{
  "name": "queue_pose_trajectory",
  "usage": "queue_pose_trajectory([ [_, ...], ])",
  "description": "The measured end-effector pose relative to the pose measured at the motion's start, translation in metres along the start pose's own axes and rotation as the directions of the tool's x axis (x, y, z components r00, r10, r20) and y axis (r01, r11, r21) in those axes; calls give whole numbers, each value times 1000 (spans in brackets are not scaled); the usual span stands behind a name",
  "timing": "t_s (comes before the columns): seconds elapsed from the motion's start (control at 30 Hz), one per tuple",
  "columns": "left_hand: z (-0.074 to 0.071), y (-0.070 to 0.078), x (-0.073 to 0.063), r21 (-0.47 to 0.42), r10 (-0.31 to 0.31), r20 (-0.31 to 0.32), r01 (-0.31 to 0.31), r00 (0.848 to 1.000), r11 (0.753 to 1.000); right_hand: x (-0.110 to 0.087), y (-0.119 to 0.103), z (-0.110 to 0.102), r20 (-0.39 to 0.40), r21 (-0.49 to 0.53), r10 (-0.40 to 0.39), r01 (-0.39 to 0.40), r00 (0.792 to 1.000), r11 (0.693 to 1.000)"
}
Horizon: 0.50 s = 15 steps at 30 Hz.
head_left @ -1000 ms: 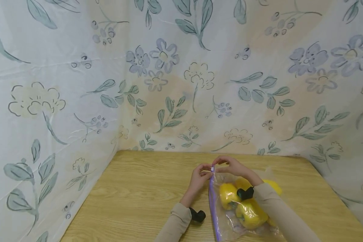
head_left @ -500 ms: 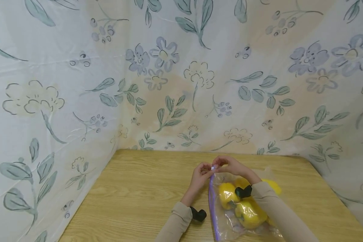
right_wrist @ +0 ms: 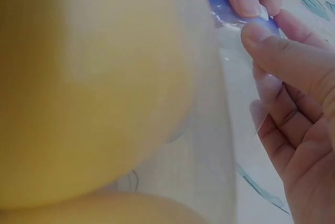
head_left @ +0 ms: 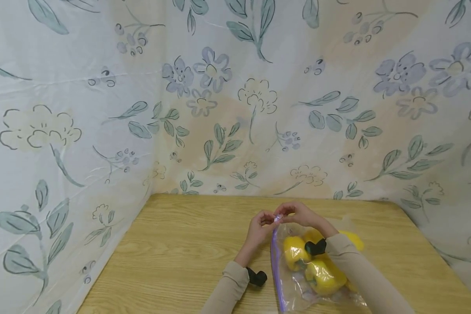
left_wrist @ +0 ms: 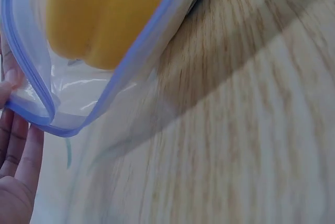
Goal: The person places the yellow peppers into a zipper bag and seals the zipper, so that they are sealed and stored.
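A clear zip bag with a purple zip edge (head_left: 275,266) lies on the table, holding several yellow bell peppers (head_left: 323,277). My left hand (head_left: 259,229) pinches the zip at the bag's far corner from the left. From the right, my right hand (head_left: 302,216) pinches the same corner, its fingertips close to the left ones. A small white slider (right_wrist: 264,12) shows by the fingertips in the right wrist view. In the left wrist view, the two purple zip strips (left_wrist: 110,90) stand apart, with a yellow pepper (left_wrist: 104,14) behind them.
The bag rests on the right part of a wood-grain table (head_left: 172,248). A floral cloth (head_left: 220,109) hangs behind the table and along both sides. Black wrist mounts (head_left: 256,278) sit on both forearms, the right one above the peppers.
Both hands stay at the bag's far corner, with only slight shifts of the fingers. The white slider shows less plainly between the fingertips in the head view.
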State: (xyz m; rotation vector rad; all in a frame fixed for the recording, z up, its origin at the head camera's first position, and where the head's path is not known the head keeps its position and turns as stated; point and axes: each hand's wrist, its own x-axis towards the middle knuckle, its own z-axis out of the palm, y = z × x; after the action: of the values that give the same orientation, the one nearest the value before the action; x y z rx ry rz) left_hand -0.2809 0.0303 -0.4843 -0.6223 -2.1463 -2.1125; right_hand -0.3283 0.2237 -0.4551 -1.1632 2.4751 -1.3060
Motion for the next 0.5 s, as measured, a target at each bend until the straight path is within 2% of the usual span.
queue_pose_trajectory([
  [0.13, 1, -1, 0, 0, 18, 4, -18, 1000, 1000, 0, -3, 0, 0, -25, -10, 10, 1000, 1000],
  [0.37, 2, -3, -1, -16, 42, 21, -41, 999, 999, -2, -27, -2, 11, -10, 11, -10, 1000, 1000],
  [0.5, 2, -4, -2, -31, 53, 32, -52, 998, 998, -4, -31, -2, 5, 1, 25, -25, 1000, 1000],
])
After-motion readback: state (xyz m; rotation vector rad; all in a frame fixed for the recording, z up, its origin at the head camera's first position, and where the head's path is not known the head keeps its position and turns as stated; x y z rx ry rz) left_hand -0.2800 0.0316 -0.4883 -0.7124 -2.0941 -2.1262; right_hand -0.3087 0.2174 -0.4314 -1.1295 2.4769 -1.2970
